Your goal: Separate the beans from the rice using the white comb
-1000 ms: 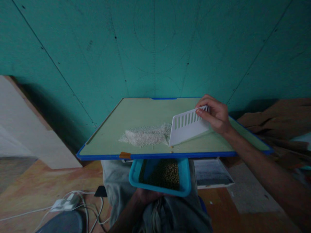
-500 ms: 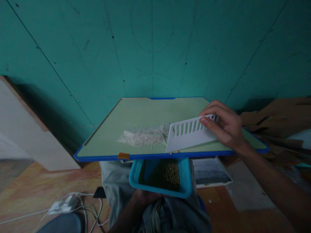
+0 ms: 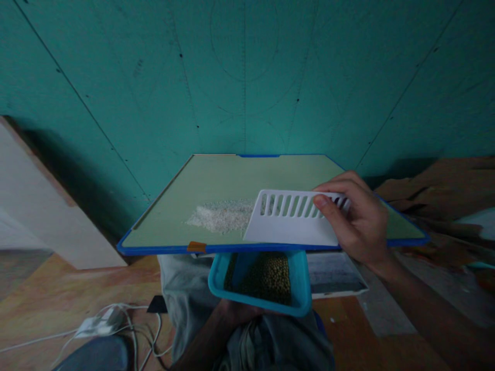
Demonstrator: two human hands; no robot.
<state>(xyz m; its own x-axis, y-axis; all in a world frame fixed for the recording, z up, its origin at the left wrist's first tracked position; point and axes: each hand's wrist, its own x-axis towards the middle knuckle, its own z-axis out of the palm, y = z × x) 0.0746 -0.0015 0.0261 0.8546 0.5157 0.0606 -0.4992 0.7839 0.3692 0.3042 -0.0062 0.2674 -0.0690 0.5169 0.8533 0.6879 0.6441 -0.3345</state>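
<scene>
My right hand (image 3: 353, 216) grips a white plastic scraper (image 3: 292, 229) by its slotted upper edge, thumb in front. The scraper stands tilted on the pale green board (image 3: 228, 178), its lower edge near the board's blue front rim. To its left lies a spread heap of whitish grains (image 3: 220, 216), partly hidden behind it. Below the front rim, my left hand (image 3: 242, 309) supports a blue plastic tub (image 3: 259, 305) from underneath; most of its fingers are hidden. Inside the tub are small dark green and tan beans (image 3: 276, 275).
A teal wall (image 3: 243, 77) rises behind the board. A white panel (image 3: 50, 206) leans at the left, and torn cardboard (image 3: 444, 190) lies at the right. White cables with a power strip (image 3: 100, 322) are on the floor. An open drawer (image 3: 334, 275) sits under the board.
The scraper has moved left and turned so that its broad face shows more squarely towards me. It covers more of the grain heap's right end. The tub has shifted slightly right.
</scene>
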